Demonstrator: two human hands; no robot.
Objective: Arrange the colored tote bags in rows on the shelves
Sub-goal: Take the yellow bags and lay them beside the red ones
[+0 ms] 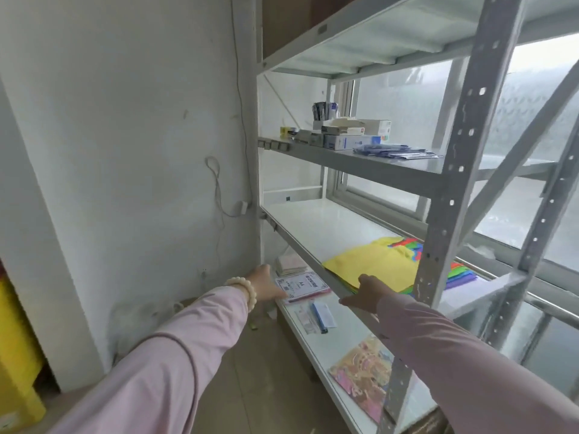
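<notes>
A stack of flat tote bags (376,261) lies on the middle white shelf (313,227), yellow on top with green, purple, red and blue edges showing at its right side. My right hand (363,294) is at the stack's front edge, thumb on the yellow bag and fingers under the pile. My left hand (266,283) reaches toward the lower shelf (332,346), its fingers straight and touching a pack of A4 paper (297,285). Both arms wear pink sleeves, and a bead bracelet is on the left wrist.
A grey perforated upright (445,195) stands in front of the stack's right part. The shelf above carries boxes (347,136) and blue packets. Pens, slips and a patterned sheet (363,371) lie on the lower shelf. A wall with cables is to the left.
</notes>
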